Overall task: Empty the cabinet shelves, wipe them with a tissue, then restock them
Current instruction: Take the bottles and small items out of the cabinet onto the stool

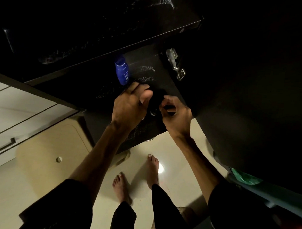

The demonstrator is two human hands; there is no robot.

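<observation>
Black and dimly lit, the dark cabinet shelf (148,61) carries a blue plastic lotion bottle (122,71) standing just beyond our left hand (131,105), whose fingers curl over something dark that we cannot make out. Our right hand (175,112) sits close beside it, its grip clenched around a small dark object (167,108) pinched between thumb and fingers. A silver metal hinge (174,63) shows on the right cabinet wall, and our bare feet (122,188) stand on the pale glossy floor (181,165) below.
</observation>
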